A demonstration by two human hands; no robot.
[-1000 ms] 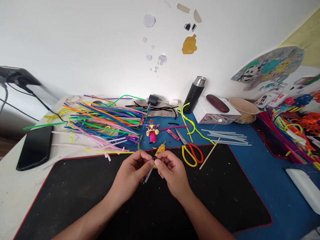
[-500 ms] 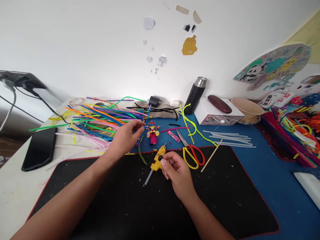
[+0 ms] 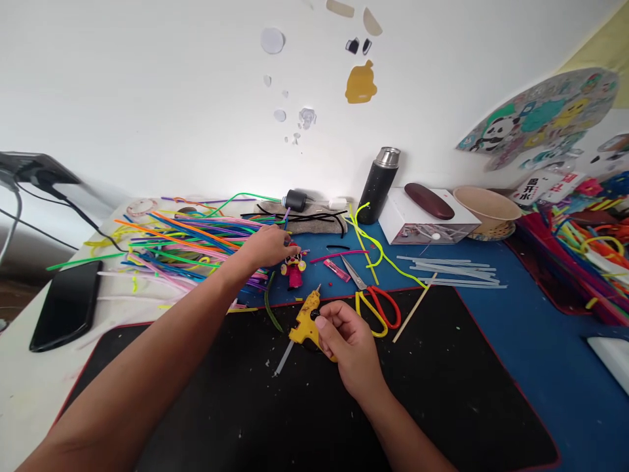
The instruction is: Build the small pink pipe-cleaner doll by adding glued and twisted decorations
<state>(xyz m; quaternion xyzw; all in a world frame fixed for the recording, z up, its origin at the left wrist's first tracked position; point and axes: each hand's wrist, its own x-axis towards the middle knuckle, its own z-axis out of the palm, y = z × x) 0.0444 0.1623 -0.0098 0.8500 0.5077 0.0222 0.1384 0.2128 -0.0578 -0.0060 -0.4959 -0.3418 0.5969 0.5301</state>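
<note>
My left hand point(image 3: 268, 247) stretches over the pile of pipe cleaners point(image 3: 196, 236), thumb and fingers slightly apart. Its fingertips are beside the head of a small figure point(image 3: 293, 270) in pink clothes and cover the figure's top; whether they touch it I cannot tell. Nearer to me, my right hand point(image 3: 348, 337) pinches a small round black piece point(image 3: 315, 315) between thumb and forefinger. That hand is above the handle of a yellow hot glue gun point(image 3: 305, 318), which lies on the black mat point(image 3: 236, 400) with a glue stick point(image 3: 285, 358) protruding from its back.
Scissors point(image 3: 371, 303) and a wooden stick point(image 3: 415, 308) lie right of the glue gun. Clear glue sticks point(image 3: 452, 267) are farther right. Behind stand a black flask point(image 3: 378, 187), a white box point(image 3: 427, 226) and a bowl point(image 3: 486, 203). A phone point(image 3: 66, 305) lies at left.
My left hand has moved slightly forward and right, now covering the top of the figure. My right hand keeps its pinch on the black piece. The view has shifted a little.
</note>
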